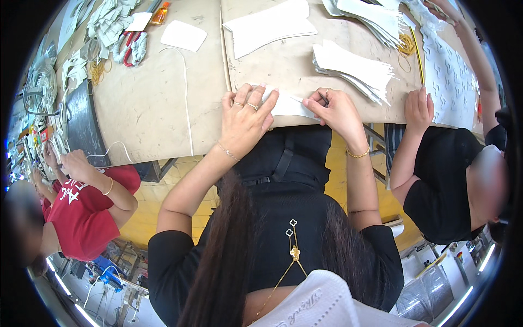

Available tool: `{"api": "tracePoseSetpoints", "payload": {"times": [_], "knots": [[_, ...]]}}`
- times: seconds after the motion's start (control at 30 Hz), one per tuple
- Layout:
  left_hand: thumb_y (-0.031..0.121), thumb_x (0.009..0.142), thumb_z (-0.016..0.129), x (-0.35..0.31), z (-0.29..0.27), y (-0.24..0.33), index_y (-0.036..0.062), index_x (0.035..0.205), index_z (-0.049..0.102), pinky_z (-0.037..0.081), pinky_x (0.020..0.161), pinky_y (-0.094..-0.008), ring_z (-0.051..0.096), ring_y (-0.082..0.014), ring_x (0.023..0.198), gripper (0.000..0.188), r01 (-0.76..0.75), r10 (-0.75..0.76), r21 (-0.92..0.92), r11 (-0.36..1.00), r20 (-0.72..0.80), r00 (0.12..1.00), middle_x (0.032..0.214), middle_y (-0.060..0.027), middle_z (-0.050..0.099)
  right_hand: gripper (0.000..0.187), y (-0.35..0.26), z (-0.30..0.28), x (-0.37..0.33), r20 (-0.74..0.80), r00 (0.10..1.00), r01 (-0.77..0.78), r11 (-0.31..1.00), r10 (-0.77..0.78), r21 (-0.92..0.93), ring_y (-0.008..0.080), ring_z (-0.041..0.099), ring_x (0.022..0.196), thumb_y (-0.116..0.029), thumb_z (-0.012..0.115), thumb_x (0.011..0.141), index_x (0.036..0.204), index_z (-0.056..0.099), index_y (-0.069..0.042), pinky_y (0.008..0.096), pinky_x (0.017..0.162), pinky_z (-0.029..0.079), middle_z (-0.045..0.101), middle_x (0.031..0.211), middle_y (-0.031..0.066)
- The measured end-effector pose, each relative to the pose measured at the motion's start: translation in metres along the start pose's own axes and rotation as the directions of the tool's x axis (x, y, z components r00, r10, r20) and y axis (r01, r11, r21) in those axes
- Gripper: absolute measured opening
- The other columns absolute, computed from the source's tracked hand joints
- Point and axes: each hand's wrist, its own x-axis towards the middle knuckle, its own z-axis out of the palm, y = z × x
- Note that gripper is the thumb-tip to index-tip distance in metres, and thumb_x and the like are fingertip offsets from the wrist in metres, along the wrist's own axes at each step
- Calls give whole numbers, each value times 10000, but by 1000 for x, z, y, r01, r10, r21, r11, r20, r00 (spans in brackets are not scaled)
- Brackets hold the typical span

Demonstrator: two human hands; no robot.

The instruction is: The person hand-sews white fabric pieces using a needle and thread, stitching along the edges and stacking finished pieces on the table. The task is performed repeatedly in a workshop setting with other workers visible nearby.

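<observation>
A curved white cut piece (291,107) lies at the table's front edge, right in front of me. My left hand (245,117) rests on its left end, fingers spread and pressing down. At the piece's right end, my right hand (338,111) is closed in a pinch around a thin dark tool (325,101). Most of that tool is hidden by the fingers, so its kind cannot be made out. Just beyond my right hand sits a stack of similar white pieces (354,68). A larger pair of white pieces (269,30) lies farther back.
Another white stack (365,19) and yellow rubber bands (406,44) are at the back right. Red-handled scissors (129,48), a white card (183,36) and a white cord (187,98) lie to the left. Co-workers sit on both sides, one hand (419,109) on the table at right.
</observation>
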Motion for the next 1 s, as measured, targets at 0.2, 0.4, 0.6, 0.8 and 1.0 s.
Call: {"api": "tracePoseSetpoints", "payload": {"times": [0.2, 0.4, 0.6, 0.8, 1.0], "knots": [[205, 798, 737, 3, -4, 4, 339, 1377, 582, 346, 965, -500, 469, -299, 1225, 614, -27, 23, 65, 998, 73, 997, 1330, -85, 554, 264, 0, 1, 2, -6, 1000, -11, 1000, 11, -22, 134, 579, 448, -244, 708, 882, 794, 697, 5, 298, 495, 453, 594, 526, 63], [160, 858, 637, 7, -9, 13, 363, 1387, 573, 338, 967, -503, 454, -348, 1234, 571, -73, 48, 165, 984, 146, 988, 1339, -112, 548, 255, 0, -1, 8, 12, 1000, -6, 999, 6, -47, 146, 584, 450, -255, 711, 851, 783, 718, -10, 308, 508, 467, 598, 524, 68], [158, 845, 595, 15, 0, 40, 70, 1337, 585, 364, 1013, -506, 500, -310, 1248, 500, -177, 172, 66, 982, 79, 982, 1290, -141, 575, 255, 0, 1, 10, -8, 999, 35, 994, -36, -104, 156, 604, 476, -259, 711, 841, 802, 732, -8, 316, 534, 484, 625, 567, 92], [93, 831, 662, 13, 5, 44, 43, 1314, 592, 384, 1024, -457, 549, -260, 1227, 490, -131, 129, 16, 991, 86, 988, 1290, -95, 602, 247, 6, -28, -19, 40, 998, -53, 996, 56, -72, 149, 620, 491, -234, 703, 890, 871, 729, 10, 322, 552, 502, 645, 598, 104], [135, 833, 611, 14, 8, 43, 37, 1321, 565, 379, 1019, -472, 514, -262, 1257, 499, -163, 159, 34, 986, 96, 983, 1289, -107, 573, 299, 27, -46, -30, -93, 993, -90, 988, 78, -128, 159, 625, 550, -278, 750, 875, 840, 728, 18, 310, 559, 482, 659, 615, 101]]}}
